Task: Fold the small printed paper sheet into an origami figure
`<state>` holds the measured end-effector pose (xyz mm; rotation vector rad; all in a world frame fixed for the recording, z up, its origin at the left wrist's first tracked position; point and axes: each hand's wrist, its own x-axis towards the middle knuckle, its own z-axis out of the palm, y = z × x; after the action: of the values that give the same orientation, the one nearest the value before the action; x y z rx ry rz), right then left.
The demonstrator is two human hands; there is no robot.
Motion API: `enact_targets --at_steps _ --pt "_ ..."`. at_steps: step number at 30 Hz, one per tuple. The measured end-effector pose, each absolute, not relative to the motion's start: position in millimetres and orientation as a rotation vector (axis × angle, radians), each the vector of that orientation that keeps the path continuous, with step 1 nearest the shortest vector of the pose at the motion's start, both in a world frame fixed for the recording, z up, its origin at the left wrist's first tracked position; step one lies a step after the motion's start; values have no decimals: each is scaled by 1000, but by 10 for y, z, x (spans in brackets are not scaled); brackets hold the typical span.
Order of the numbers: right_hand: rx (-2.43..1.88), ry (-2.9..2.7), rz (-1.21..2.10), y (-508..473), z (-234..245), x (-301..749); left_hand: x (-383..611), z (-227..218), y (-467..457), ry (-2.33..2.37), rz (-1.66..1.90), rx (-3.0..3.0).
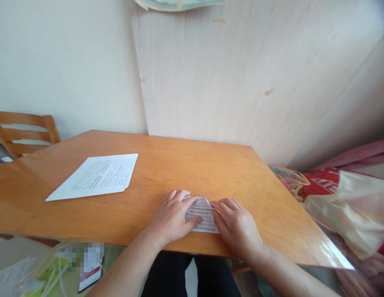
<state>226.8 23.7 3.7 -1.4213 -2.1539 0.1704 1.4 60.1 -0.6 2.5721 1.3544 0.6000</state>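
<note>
A small folded printed paper (202, 213) lies near the front edge of the wooden table (186, 169). My left hand (171, 216) lies flat on its left part, fingers stretched out and thumb across the print. My right hand (235, 225) presses on its right side, fingers laid along a fold edge. Both hands rest on the paper; neither lifts it.
A flat printed sheet (97, 176) lies on the table's left. A wooden chair (23, 132) stands at far left. A red and clear plastic bag (343, 202) sits off the table's right edge. A light wood board (241, 74) leans behind. Items lie below at lower left.
</note>
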Motion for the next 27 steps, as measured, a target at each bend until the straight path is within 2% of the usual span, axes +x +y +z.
enact_targets --at_steps 7,18,27 --pt "-1354 -2252 53 150 -28 2279 -4 -36 638 1347 669 2500" --pt "-1245 -2359 1 111 -47 2262 -136 -186 786 1417 1041 1818" --pt "-1206 -2382 17 121 -82 2271 -147 -166 810 1353 1136 1644"
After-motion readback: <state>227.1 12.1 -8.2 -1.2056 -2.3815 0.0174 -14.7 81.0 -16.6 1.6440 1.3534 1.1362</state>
